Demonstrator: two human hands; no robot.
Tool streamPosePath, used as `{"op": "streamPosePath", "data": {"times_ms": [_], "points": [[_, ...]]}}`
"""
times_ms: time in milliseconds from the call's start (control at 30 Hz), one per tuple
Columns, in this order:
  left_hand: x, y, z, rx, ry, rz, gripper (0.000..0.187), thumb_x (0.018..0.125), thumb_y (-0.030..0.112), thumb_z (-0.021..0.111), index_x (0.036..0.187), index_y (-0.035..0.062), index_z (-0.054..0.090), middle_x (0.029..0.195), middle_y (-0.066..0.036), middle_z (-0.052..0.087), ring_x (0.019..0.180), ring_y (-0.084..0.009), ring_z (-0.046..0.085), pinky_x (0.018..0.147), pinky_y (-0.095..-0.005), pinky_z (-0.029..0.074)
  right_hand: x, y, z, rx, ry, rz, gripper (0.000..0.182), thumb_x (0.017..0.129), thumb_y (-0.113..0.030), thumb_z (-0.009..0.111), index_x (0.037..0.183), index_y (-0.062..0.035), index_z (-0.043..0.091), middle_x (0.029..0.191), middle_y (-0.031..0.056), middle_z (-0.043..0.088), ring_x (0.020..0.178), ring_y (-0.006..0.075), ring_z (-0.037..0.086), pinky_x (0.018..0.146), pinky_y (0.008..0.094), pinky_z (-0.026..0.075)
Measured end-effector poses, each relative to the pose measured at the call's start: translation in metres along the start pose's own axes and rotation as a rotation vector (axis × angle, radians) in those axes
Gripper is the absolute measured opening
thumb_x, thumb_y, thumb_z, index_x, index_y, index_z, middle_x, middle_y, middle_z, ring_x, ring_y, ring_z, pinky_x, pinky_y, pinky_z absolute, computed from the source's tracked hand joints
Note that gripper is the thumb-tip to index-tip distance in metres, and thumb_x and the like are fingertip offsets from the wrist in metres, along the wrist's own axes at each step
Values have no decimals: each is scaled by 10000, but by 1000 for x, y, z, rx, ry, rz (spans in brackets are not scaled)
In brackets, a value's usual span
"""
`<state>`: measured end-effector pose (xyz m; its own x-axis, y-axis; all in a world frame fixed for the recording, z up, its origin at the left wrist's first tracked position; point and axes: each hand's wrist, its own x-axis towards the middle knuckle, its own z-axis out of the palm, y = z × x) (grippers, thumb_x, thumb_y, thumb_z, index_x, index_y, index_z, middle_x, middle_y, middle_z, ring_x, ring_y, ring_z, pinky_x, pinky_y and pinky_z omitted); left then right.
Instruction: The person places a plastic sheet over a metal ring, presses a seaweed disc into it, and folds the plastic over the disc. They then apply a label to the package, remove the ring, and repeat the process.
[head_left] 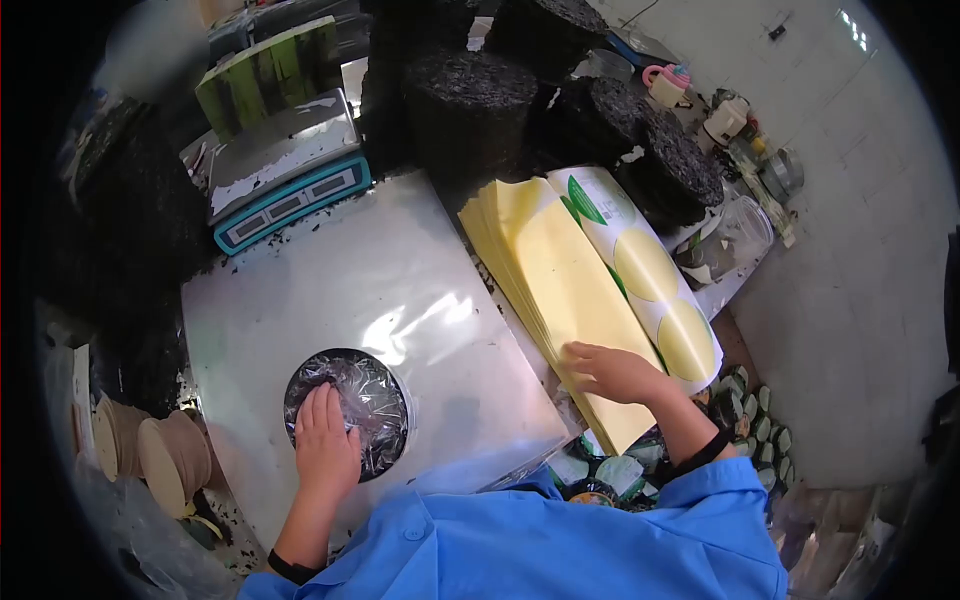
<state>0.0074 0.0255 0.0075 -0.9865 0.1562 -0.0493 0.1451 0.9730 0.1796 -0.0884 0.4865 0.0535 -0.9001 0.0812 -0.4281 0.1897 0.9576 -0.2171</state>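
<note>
A dark round cake wrapped in clear, glossy plastic film point(378, 415) lies on a shiny metal sheet point(290, 305). My left hand point(328, 438) rests flat on its left side, with the fingers stretched out over the film. To the right is a thick stack of long yellow paper sheets point(560, 270). My right hand point(620, 373) lies over the near part of that stack, fingers extended and slightly blurred at the tips. Beyond the stack are white printed sheets point(640, 265) with green marks and yellow circles.
A blue digital scale point(290, 205) stands at the far left of the metal sheet. Tall black cylinders point(470, 110) rise at the back. Spools of cord point(172, 458) sit at left. A clear jar point(738, 235) lies at right, and several green-and-white round packs point(620, 475) sit near my right forearm.
</note>
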Motion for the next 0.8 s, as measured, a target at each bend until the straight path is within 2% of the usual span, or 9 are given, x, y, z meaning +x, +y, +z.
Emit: {"op": "streamPosePath", "data": {"times_ms": [67, 100, 200, 233, 333, 367, 467, 633, 800], "points": [[-1, -1, 2, 4, 14, 5, 683, 837, 163, 628, 1411, -64, 335, 1468, -197, 364, 1375, -369, 329, 1156, -471, 250, 11, -18, 6, 166, 64, -298, 350, 933, -226, 554, 1255, -97, 603, 1200, 190, 633, 1086, 350, 607, 926, 441, 489], [0, -2, 2, 9, 22, 25, 696, 828, 182, 641, 1404, -68, 340, 1461, -208, 371, 1369, -375, 336, 1154, -483, 252, 32, -26, -10, 74, 365, -256, 355, 923, -208, 559, 1253, -84, 599, 1120, 191, 666, 1036, 376, 623, 909, 453, 495], [1, -1, -1, 7, 1, 28, 710, 823, 187, 645, 1406, -71, 333, 1456, -219, 372, 1362, -385, 341, 1149, -494, 257, 134, -5, -29, -243, 661, -211, 538, 884, -213, 593, 1336, 51, 472, 1376, 229, 522, 1247, 348, 527, 1024, 422, 454], [1, -1, -2, 0, 1, 29, 720, 811, 191, 650, 1404, -73, 339, 1452, -224, 374, 1355, -392, 347, 1144, -504, 260, 172, 7, -24, -392, 827, -265, 463, 856, -234, 619, 1212, 58, 563, 1234, 232, 620, 1131, 343, 615, 926, 420, 512], [2, 1, -6, -26, -8, 16, 720, 798, 190, 655, 1397, -74, 353, 1450, -223, 377, 1350, -398, 351, 1140, -508, 265, 214, -15, -19, -402, 486, 4, 316, 858, -256, 602, 1003, 18, 663, 1036, 175, 704, 959, 315, 691, 778, 418, 553], [2, 0, -6, -36, -4, 17, 724, 783, 191, 661, 1390, -72, 367, 1446, -223, 381, 1343, -399, 356, 1139, -508, 264, 224, -12, -10, -546, 604, -52, 273, 899, -277, 558, 832, -50, 694, 879, 136, 720, 801, 288, 708, 667, 416, 552], [4, 2, -9, -36, -22, 2, 729, 775, 191, 666, 1388, -69, 371, 1440, -223, 386, 1340, -397, 359, 1138, -507, 264, 234, 12, -21, -498, 606, -131, 315, 959, -315, 509, 866, -71, 687, 842, 127, 719, 733, 353, 692, 663, 454, 544], [5, -1, -8, -64, -30, -4, 726, 765, 184, 672, 1382, -70, 384, 1441, -221, 388, 1341, -394, 360, 1139, -506, 264, 207, 5, -22, -311, 703, -115, 420, 868, -421, 647, 1072, -54, 629, 950, 149, 701, 1023, 351, 618, 867, 472, 504], [4, 0, -12, -96, -7, 4, 716, 767, 185, 675, 1375, -71, 396, 1440, -219, 399, 1351, -387, 357, 1145, -504, 259, 236, 37, -43, 27, 731, -44, 312, 778, -307, 753, 909, -42, 653, 830, 144, 681, 849, 353, 640, 776, 443, 511]]}}
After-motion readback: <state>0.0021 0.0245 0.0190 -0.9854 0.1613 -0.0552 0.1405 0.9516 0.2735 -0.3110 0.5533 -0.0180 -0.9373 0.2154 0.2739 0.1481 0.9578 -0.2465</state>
